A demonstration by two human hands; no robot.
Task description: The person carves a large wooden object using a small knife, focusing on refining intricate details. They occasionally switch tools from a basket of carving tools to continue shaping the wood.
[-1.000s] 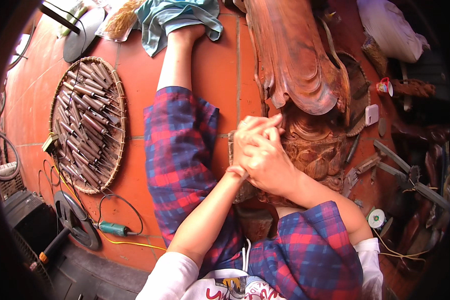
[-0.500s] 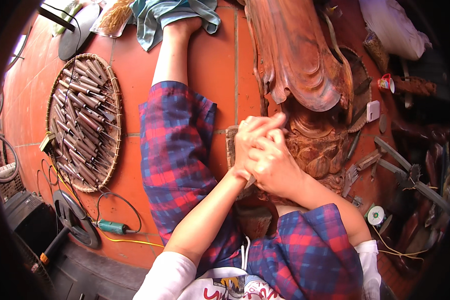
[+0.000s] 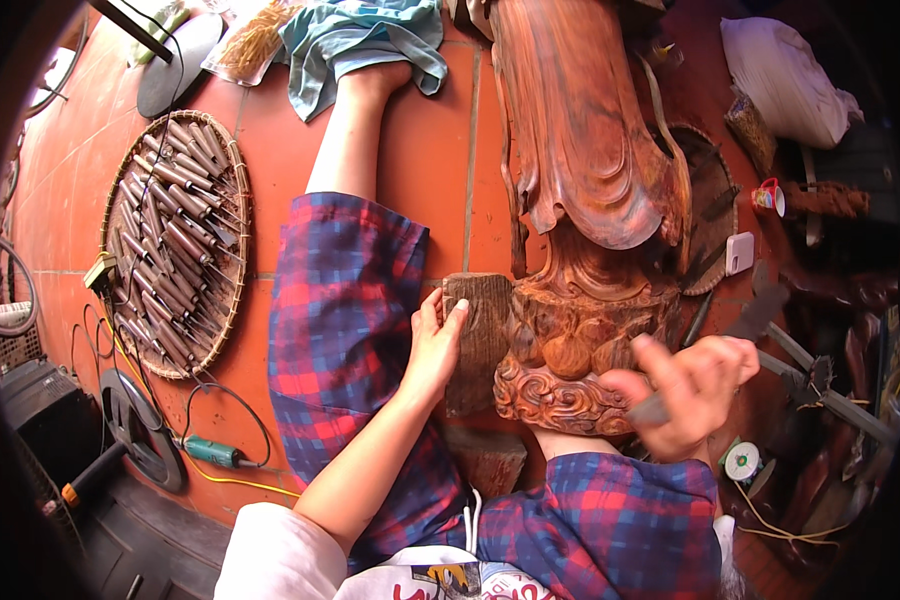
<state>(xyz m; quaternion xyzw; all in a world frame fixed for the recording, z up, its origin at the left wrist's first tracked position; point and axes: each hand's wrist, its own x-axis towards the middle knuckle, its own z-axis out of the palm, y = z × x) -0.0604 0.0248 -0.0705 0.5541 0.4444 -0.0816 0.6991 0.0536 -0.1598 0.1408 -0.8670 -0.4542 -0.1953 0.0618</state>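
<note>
A carved reddish-brown wooden figure (image 3: 590, 130) lies with its scroll-carved base (image 3: 565, 395) against my bare right leg. Left of that base, a rough, weathered wooden block (image 3: 480, 330) stands out. My left hand (image 3: 435, 345) grips the block's left edge, with its thumb on the upper face. Over the right side of the base, my right hand (image 3: 690, 390) is blurred by motion. It is closed around a long flat grey piece (image 3: 755, 315), whose other end shows below the thumb; its kind is too smeared to tell.
A round woven tray (image 3: 240, 310) full of wooden-handled carving tools (image 3: 175, 245) lies at left. Near it are a green power tool (image 3: 218, 453) and cables. At right are a phone (image 3: 739, 253), a red-and-white cup (image 3: 769, 197), metal bars (image 3: 860, 395) and a white sack (image 3: 785, 85).
My hands were clasped together over the base and have parted. The left went down-left to the wooden block; the right swung right with the flat piece. The view has shifted slightly.
</note>
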